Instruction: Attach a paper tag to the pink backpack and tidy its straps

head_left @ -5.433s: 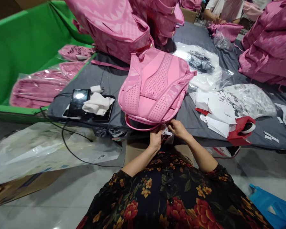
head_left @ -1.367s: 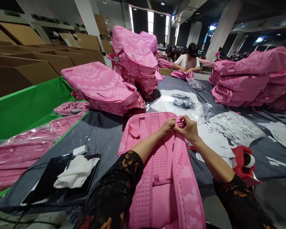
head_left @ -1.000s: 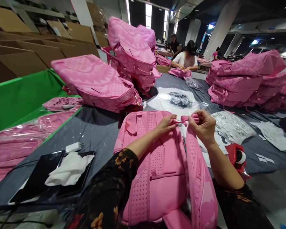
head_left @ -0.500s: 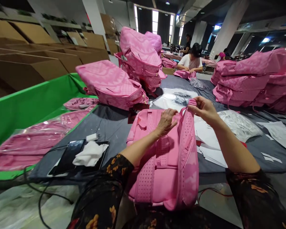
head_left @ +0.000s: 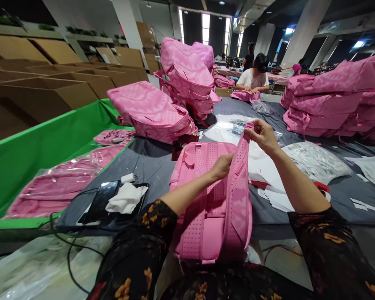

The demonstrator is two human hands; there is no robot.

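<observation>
A pink backpack (head_left: 214, 243) lies before me at the table's near edge, its back panel and shoulder straps facing up. My right hand (head_left: 264, 135) pinches the upper end of the right-hand shoulder strap (head_left: 239, 191) and holds it raised off the panel. My left hand (head_left: 221, 167) is closed at the same strap's left edge, its fingertips hidden behind the strap. The other shoulder strap (head_left: 190, 233) lies flat on the backpack, partly under my left forearm. A dark red tag (head_left: 178, 152) shows by the backpack's top left corner.
Pink backpacks (head_left: 150, 108) are piled ahead, with another stack (head_left: 328, 104) at right. Left are a green-lined bin (head_left: 50, 154) with bagged pink items, a tablet (head_left: 101, 200) and white cloth (head_left: 126, 198). Papers (head_left: 275, 196) and a plastic bag (head_left: 315, 160) lie right. A co-worker (head_left: 254, 77) sits opposite.
My right hand has drawn the strap end slightly up, and the strap has swung left. My left hand has gone from open fingers over the panel to closed at the strap.
</observation>
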